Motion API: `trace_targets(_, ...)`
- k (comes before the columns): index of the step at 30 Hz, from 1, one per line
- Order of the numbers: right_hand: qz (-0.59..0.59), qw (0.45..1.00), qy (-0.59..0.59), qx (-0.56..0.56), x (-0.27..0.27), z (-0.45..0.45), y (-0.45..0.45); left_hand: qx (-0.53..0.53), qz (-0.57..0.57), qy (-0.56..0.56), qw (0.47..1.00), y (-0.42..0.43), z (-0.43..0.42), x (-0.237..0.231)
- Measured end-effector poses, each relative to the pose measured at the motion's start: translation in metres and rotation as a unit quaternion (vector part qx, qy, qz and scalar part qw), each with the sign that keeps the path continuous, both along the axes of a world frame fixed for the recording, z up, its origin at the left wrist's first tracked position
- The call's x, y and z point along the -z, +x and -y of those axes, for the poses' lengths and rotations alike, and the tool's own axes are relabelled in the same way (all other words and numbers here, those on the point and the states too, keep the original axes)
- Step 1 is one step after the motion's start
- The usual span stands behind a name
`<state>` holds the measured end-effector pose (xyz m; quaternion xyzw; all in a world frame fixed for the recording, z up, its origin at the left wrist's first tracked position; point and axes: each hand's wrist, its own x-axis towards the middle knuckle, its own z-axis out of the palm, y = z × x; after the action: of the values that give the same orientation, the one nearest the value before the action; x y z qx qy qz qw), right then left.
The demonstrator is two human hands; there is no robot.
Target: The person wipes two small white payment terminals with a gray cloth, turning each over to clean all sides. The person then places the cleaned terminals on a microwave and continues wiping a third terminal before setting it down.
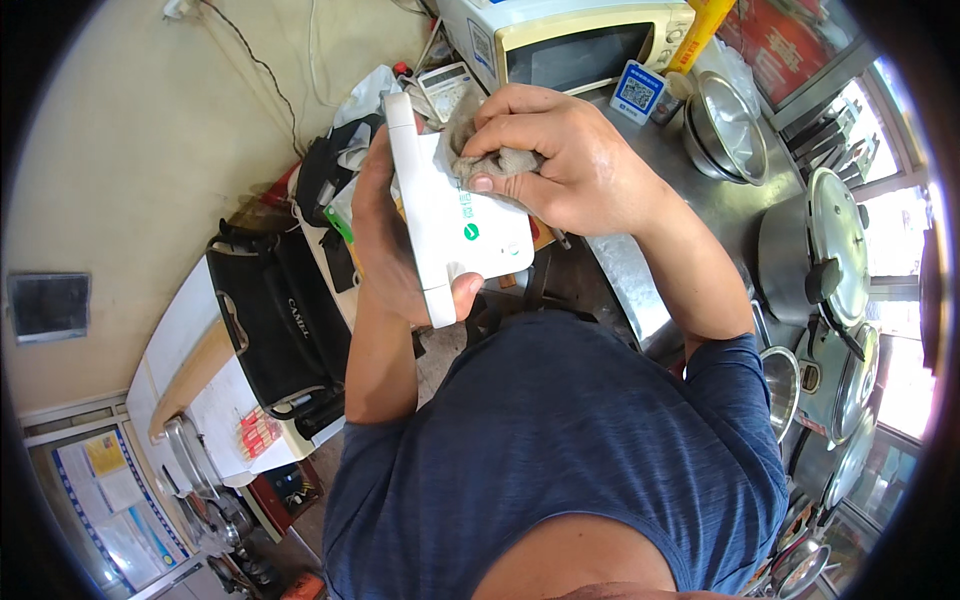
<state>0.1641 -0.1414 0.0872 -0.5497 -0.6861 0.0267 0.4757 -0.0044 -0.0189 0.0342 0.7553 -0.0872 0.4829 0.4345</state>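
A white plastic device [427, 225] with green printing on its face is held up by my left hand [381, 225], whose fingers and thumb grip its thick edge from the left and below. My right hand [559, 154] pinches a crumpled grey-beige cloth [499, 163] against the upper part of the printed face. The cloth covers part of the green writing. Beyond the device and cloth lies a white calculator [448, 90], partly hidden.
A microwave oven [585, 52] stands at the top, near a blue-framed code stand [637, 91]. Steel bowls [726, 127] and a lidded pressure cooker [832, 247] are on the metal counter [675, 161] at right. A black bag [277, 322] lies on the left table.
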Motion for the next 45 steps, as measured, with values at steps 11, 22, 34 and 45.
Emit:
trace_targets(11,-0.021,0.998,0.056,0.024,-0.012,0.026,-0.002,-0.008,0.041,0.001,0.999,0.002,-0.008,0.012)
trace_targets(22,0.021,0.995,-0.039,0.084,-0.010,-0.012,-0.006,-0.017,-0.035,-0.015,0.999,-0.005,0.018,-0.003)
trace_targets(34,-0.160,0.951,-0.266,0.000,-0.006,-0.003,0.032,0.034,-0.005,-0.162,0.986,-0.019,0.021,-0.002)
trace_targets(45,-0.249,0.954,-0.161,0.038,-0.019,0.020,-0.001,0.564,0.096,-0.492,0.656,-0.001,-0.052,0.034)
